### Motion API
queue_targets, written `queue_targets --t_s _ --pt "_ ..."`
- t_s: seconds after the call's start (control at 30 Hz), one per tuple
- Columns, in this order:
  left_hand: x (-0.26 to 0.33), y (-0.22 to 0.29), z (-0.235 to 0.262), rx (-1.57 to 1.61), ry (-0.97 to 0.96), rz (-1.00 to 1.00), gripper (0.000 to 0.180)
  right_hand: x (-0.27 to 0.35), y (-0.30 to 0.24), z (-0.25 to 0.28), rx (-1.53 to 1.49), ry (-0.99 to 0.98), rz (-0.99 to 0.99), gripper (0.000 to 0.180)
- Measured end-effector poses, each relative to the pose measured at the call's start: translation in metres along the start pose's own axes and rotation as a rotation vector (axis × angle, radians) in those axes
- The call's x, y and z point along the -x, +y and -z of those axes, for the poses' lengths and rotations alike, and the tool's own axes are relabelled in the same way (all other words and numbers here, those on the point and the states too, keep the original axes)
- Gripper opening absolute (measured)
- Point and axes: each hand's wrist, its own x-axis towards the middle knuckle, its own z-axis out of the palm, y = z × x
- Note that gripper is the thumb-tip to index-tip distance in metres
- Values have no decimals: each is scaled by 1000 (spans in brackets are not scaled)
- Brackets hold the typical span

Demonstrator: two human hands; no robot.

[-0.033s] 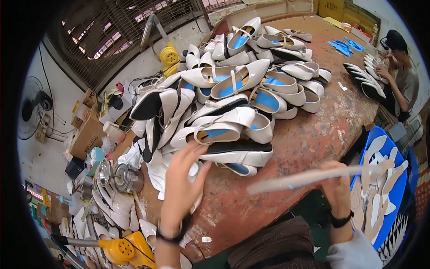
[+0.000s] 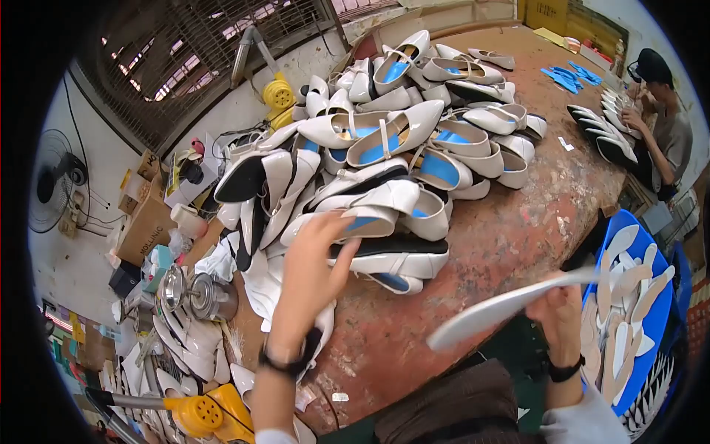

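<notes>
Open surface [image 2: 518, 229] spans three to five o'clock; right hand [image 2: 558, 311] pinches an insole [image 2: 492, 309] across its edge; left hand [image 2: 310, 270], spread, by shoes [image 2: 388, 140]; fan [image 2: 53, 177], nine o'clock.

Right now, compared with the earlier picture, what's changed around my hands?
Your left hand has moved slightly up and right, farther over the shoe pile. The white insole in your right hand has tilted, its free left end lower in the picture. No new grip or release shows. The pile and blue bin look unchanged.
</notes>
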Motion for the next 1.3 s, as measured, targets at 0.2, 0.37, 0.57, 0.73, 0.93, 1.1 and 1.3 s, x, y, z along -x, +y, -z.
queue_targets --t_s 0.2,0.37,0.57,0.73,0.93,1.1,1.3 --pt "-164 -96 -128 -356 -272 328 40 11 9 -12 -334 406 -77 54" --pt "-205 -101 -138 -219 -253 283 25 27 18 2 -499 351 -103 64" --pt "-175 -50 -87 -15 304 47 20 16 7 -9 -444 242 -91 79" --pt "-36 74 -15 -342 337 -290 15 31 12 -2 -180 238 -46 79" --pt "215 83 -74 -404 -48 91 21 26 23 -41 869 -266 100 49" --pt "308 95 -89 -280 -118 376 36 22 57 -68 1320 -725 354 37" --pt "352 62 -86 -38 134 547 96 16 121 -99 1233 -969 378 24"
